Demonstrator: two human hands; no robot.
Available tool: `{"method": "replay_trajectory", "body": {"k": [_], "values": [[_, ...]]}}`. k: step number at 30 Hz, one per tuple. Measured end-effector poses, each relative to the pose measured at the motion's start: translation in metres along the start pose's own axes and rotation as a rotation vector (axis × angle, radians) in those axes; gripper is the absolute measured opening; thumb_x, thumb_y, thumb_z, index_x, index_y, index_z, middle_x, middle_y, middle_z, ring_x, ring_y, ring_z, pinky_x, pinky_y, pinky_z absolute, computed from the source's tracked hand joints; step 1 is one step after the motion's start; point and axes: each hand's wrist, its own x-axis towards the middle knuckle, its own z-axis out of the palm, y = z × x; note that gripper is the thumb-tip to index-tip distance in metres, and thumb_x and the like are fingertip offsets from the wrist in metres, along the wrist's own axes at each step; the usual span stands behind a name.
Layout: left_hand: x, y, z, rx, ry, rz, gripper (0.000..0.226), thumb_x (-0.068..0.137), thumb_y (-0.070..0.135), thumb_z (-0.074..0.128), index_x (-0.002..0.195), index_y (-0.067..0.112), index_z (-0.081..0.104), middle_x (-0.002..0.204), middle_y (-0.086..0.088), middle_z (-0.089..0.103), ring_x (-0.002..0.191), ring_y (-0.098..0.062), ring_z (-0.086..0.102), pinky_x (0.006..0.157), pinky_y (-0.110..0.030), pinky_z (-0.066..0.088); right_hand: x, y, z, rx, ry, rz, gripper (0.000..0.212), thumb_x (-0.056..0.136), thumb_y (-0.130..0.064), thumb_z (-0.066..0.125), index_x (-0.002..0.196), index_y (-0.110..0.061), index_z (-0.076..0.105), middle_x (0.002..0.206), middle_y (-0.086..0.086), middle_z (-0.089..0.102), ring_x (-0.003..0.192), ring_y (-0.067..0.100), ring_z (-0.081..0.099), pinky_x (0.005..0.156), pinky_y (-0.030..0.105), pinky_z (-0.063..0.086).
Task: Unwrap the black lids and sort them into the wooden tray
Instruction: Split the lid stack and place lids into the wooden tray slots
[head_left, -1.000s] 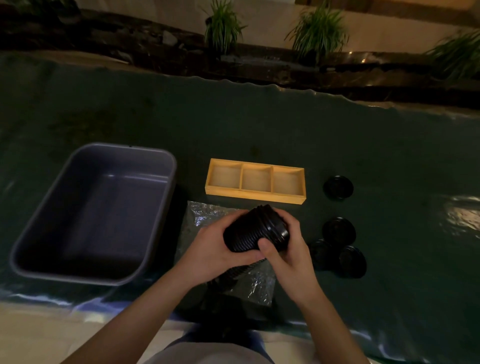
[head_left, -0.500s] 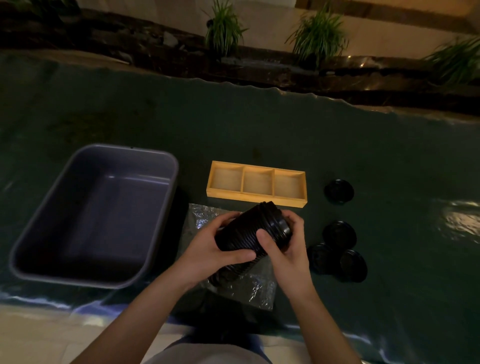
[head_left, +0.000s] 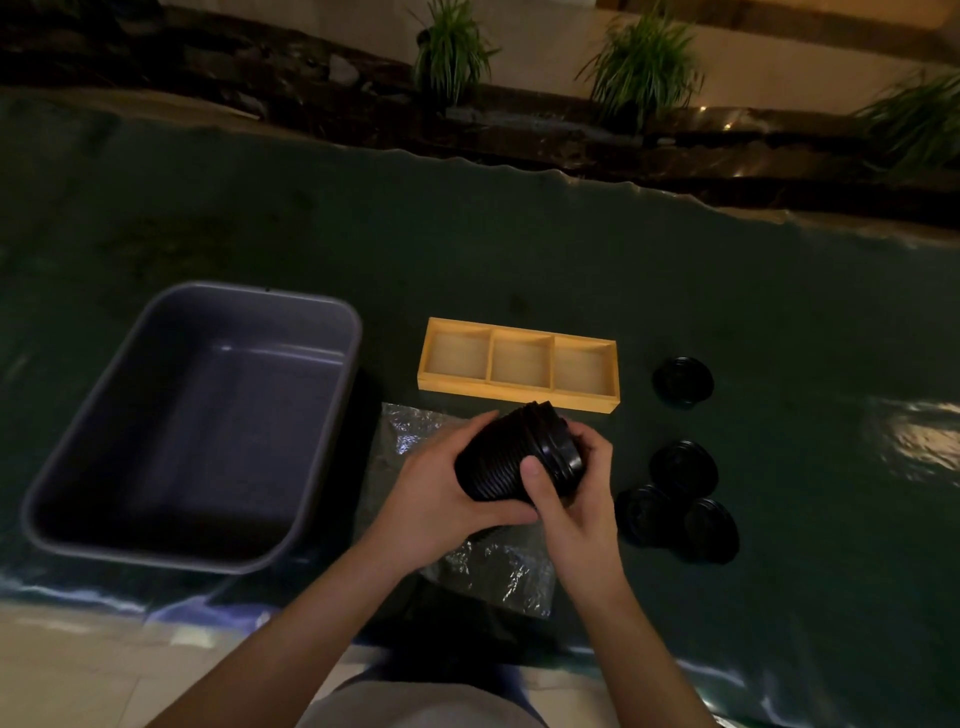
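A stack of black lids (head_left: 506, 457) lies on its side in both my hands, above a crinkled clear plastic wrap (head_left: 488, 566). My left hand (head_left: 441, 499) cradles the stack's body from the left. My right hand (head_left: 569, 493) grips the end lid, thumb across the ribs and fingers behind its rim. The wooden tray (head_left: 519, 397) with three bare compartments sits just beyond the stack. Several loose black lids lie to the right: one (head_left: 682, 381) near the tray, one (head_left: 683, 467) lower, and two overlapping (head_left: 680, 525) closest to me.
A large grey plastic tub (head_left: 332, 395) stands at the left, with nothing in it. The table is covered in a dark green cloth (head_left: 467, 244); its near edge runs just below my wrists. Potted plants (head_left: 449, 47) stand beyond the far edge.
The stack has tilted slightly and shifted a little toward the tray. My right hand's fingers have closed further around the end lid.
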Motion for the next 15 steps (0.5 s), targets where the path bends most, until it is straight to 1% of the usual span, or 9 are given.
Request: {"method": "replay_trajectory", "body": {"k": [1, 2, 4, 5, 7, 9, 12, 13, 15], "values": [[0.0, 0.0, 0.001, 0.032, 0.008, 0.027, 0.099, 0.053, 0.065, 0.09, 0.141, 0.038, 0.053, 0.127, 0.02, 0.063, 0.119, 0.004, 0.057, 0.105, -0.03, 0.05, 0.001, -0.001, -0.002, -0.02, -0.011, -0.003, 0.063, 0.079, -0.065, 0.075, 0.13, -0.041, 0.048, 0.127, -0.013, 0.063, 0.123, 0.012, 0.062, 0.095, 0.032, 0.055], [0.001, 0.0, 0.0, 0.065, 0.014, 0.048, 0.095, 0.056, 0.065, 0.089, 0.14, 0.038, 0.053, 0.126, 0.021, 0.063, 0.117, 0.005, 0.057, 0.103, -0.027, 0.05, 0.003, -0.002, -0.006, -0.053, -0.023, -0.007, 0.061, 0.077, -0.065, 0.077, 0.128, -0.044, 0.049, 0.125, -0.016, 0.064, 0.121, 0.008, 0.063, 0.093, 0.028, 0.055], [0.001, -0.001, -0.003, 0.128, 0.013, 0.08, 0.093, 0.058, 0.065, 0.087, 0.14, 0.037, 0.052, 0.127, 0.021, 0.061, 0.117, 0.006, 0.055, 0.103, -0.026, 0.049, 0.008, -0.006, -0.014, -0.128, -0.05, -0.01, 0.058, 0.074, -0.065, 0.079, 0.121, -0.05, 0.049, 0.121, -0.024, 0.065, 0.116, 0.002, 0.064, 0.089, 0.022, 0.055], [0.002, -0.003, -0.004, 0.158, 0.006, 0.093, 0.094, 0.059, 0.065, 0.086, 0.141, 0.036, 0.051, 0.128, 0.02, 0.06, 0.117, 0.006, 0.054, 0.104, -0.027, 0.048, 0.011, -0.007, -0.018, -0.157, -0.071, -0.006, 0.058, 0.074, -0.063, 0.08, 0.122, -0.051, 0.049, 0.121, -0.026, 0.065, 0.115, 0.001, 0.064, 0.089, 0.02, 0.054], [0.003, -0.004, -0.007, 0.196, -0.012, 0.111, 0.094, 0.061, 0.063, 0.085, 0.143, 0.034, 0.05, 0.13, 0.018, 0.059, 0.119, 0.002, 0.054, 0.106, -0.03, 0.047, 0.015, -0.009, -0.022, -0.198, -0.115, -0.017, 0.061, 0.079, -0.058, 0.078, 0.131, -0.047, 0.048, 0.123, -0.027, 0.064, 0.117, -0.001, 0.064, 0.09, 0.016, 0.053], [0.004, -0.004, -0.009, 0.2, -0.019, 0.118, 0.094, 0.061, 0.061, 0.085, 0.143, 0.034, 0.049, 0.129, 0.017, 0.058, 0.118, -0.001, 0.054, 0.107, -0.032, 0.048, 0.017, -0.01, -0.024, -0.2, -0.132, -0.024, 0.061, 0.084, -0.055, 0.073, 0.138, -0.042, 0.048, 0.123, -0.027, 0.065, 0.116, -0.002, 0.064, 0.089, 0.011, 0.051], [0.005, -0.004, -0.013, 0.218, -0.029, 0.126, 0.094, 0.062, 0.062, 0.084, 0.144, 0.035, 0.047, 0.128, 0.018, 0.056, 0.118, -0.001, 0.054, 0.106, -0.034, 0.049, 0.017, -0.012, -0.023, -0.223, -0.142, -0.03, 0.058, 0.088, -0.057, 0.066, 0.141, -0.043, 0.047, 0.122, -0.026, 0.066, 0.114, -0.001, 0.065, 0.087, 0.01, 0.05], [0.006, -0.004, -0.014, 0.226, -0.031, 0.13, 0.094, 0.062, 0.062, 0.084, 0.144, 0.035, 0.047, 0.128, 0.018, 0.056, 0.118, -0.001, 0.054, 0.106, -0.035, 0.05, 0.016, -0.012, -0.021, -0.247, -0.155, -0.029, 0.06, 0.088, -0.059, 0.066, 0.142, -0.044, 0.044, 0.121, -0.025, 0.066, 0.114, -0.002, 0.065, 0.086, 0.01, 0.05], [0.008, -0.005, -0.015, 0.24, -0.025, 0.14, 0.093, 0.063, 0.063, 0.084, 0.144, 0.034, 0.047, 0.128, 0.017, 0.057, 0.118, -0.002, 0.056, 0.104, -0.036, 0.051, 0.016, -0.015, -0.017, -0.306, -0.169, -0.031, 0.073, 0.081, -0.069, 0.07, 0.143, -0.047, 0.039, 0.12, -0.026, 0.066, 0.115, -0.005, 0.063, 0.087, 0.009, 0.05]]}}
